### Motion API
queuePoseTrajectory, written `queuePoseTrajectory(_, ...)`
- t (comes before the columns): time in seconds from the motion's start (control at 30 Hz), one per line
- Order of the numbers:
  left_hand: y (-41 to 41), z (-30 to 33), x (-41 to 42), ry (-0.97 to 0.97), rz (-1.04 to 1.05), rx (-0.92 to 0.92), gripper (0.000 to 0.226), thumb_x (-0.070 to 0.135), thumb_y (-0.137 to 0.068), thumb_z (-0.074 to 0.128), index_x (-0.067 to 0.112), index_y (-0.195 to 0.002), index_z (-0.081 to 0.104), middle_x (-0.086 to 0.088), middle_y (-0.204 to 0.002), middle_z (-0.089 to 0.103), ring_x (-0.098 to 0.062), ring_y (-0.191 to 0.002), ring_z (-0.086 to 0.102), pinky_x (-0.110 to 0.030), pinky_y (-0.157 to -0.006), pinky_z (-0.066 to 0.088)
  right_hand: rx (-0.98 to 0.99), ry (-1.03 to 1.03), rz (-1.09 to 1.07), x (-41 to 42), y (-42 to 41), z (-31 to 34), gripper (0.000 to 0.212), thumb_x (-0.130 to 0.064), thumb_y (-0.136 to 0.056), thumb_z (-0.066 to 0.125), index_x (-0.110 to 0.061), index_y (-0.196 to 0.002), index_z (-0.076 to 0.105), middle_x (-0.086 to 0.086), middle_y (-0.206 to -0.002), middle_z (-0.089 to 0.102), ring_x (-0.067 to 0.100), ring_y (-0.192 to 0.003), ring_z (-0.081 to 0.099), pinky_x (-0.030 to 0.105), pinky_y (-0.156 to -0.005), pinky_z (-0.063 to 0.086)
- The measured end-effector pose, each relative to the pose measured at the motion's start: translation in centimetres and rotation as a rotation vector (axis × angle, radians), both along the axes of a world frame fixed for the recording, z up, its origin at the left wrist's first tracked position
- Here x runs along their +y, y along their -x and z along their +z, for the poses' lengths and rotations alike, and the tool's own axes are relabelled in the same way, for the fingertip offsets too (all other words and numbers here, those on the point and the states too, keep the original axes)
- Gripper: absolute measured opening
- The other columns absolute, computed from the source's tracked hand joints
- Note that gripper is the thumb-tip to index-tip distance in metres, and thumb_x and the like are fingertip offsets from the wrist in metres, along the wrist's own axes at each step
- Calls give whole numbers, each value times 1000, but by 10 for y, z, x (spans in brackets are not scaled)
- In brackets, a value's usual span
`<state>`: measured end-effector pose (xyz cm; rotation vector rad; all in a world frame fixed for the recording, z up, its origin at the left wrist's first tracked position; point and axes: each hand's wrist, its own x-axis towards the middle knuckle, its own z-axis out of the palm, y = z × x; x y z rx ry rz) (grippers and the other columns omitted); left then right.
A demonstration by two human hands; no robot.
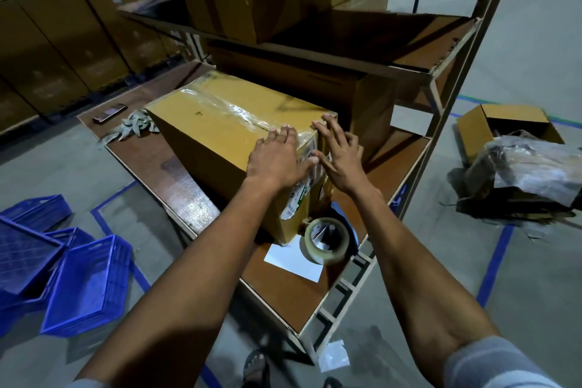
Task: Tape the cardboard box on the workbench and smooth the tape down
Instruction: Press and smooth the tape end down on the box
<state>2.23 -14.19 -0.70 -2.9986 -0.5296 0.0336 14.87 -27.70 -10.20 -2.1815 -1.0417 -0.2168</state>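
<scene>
A long yellow-brown cardboard box (217, 132) lies on the brown workbench (157, 161). Clear shiny tape (239, 112) runs along its top seam and down over the near end. My left hand (275, 159) lies flat, fingers spread, over the taped near top corner. My right hand (340, 153) rests open against the box's right near edge, fingers pointing away from me. Neither hand holds anything. A tape dispenser with a clear roll (327, 239) and blue handle sits on the bench just in front of the box.
A white paper sheet (294, 263) lies beside the roll. A phone (109, 112) and crumpled tape scraps (135, 126) sit at the bench's far left. Bigger boxes (315, 85) fill the shelving behind. Blue crates (63, 264) are on the floor left, an open box with wrapping (516, 161) right.
</scene>
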Motion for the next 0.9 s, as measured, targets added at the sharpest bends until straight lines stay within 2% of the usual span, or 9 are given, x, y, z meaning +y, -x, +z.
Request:
queuePoseTrajectory(0.07, 1, 1, -1, 26, 8, -22, 84, 68, -108, 16, 12, -170, 7, -10, -178, 9, -32, -164, 12, -52, -131, 19, 73, -84, -37, 6, 7, 1, 55, -61, -107, 46, -51, -159, 32, -21, -175, 10, 30, -143, 28, 48, -107, 32)
queuePoseTrajectory(0.2, 1, 0, -4, 16, 15, -45, 76, 60, -111, 16, 12, -170, 9, -10, -178, 12, -32, -163, 14, -51, -130, 20, 61, -131, -83, 13, 9, -3, 57, -62, -104, 48, -49, -158, 35, -18, -175, 14, 31, -142, 28, 43, -103, 31)
queuePoseTrajectory(0.27, 1, 0, -5, 3, 21, -36, 78, 61, -110, 21, 12, -170, 9, -10, -178, 12, -32, -163, 14, -51, -130, 21, 30, -113, -88, 11, 4, -7, 65, -65, -102, 51, -47, -161, 31, -16, -175, 12, 34, -142, 28, 43, -103, 31)
queuePoseTrajectory(0.4, -2, -4, -4, -43, 13, -14, 92, 58, -104, 52, 12, -170, 7, -10, -178, 11, -32, -163, 16, -52, -130, 24, -46, -64, -77, 9, -11, -11, 82, -73, -94, 56, -42, -164, 28, -9, -176, 11, 38, -141, 30, 54, -106, 39)
queuePoseTrajectory(0.47, -3, -7, -3, -49, 18, -12, 99, 58, -100, 61, 12, -170, 7, -10, -178, 11, -32, -163, 16, -53, -129, 25, -61, -38, -76, 8, -18, -12, 92, -75, -89, 62, -39, -165, 25, -6, -177, 10, 39, -140, 31, 56, -105, 41)
queuePoseTrajectory(0.63, -5, -8, -6, -63, 28, -7, 110, 59, -94, 68, 13, -170, 4, -9, -179, 9, -32, -164, 14, -53, -130, 24, -79, 38, -38, 2, -25, -13, 113, -79, -78, 71, -35, -168, 17, -3, -178, 5, 43, -142, 30, 60, -106, 40)
queuePoseTrajectory(0.8, -3, -4, -8, -33, 26, -2, 119, 59, -87, 77, 12, -170, 4, -10, -179, 10, -33, -163, 14, -52, -130, 23, -32, 182, -8, 1, -23, -7, 147, -79, -62, 83, -31, -169, -6, -2, -177, -17, 49, -147, 22, 67, -114, 35)
queuePoseTrajectory(0.9, -2, -1, -8, -16, 19, -8, 121, 57, -86, 80, 13, -170, 5, -9, -178, 10, -33, -163, 15, -52, -130, 23, -39, 221, 1, -3, -16, -2, 158, -82, -58, 84, -27, -168, -14, -2, -175, -26, 51, -151, 18, 67, -117, 30)
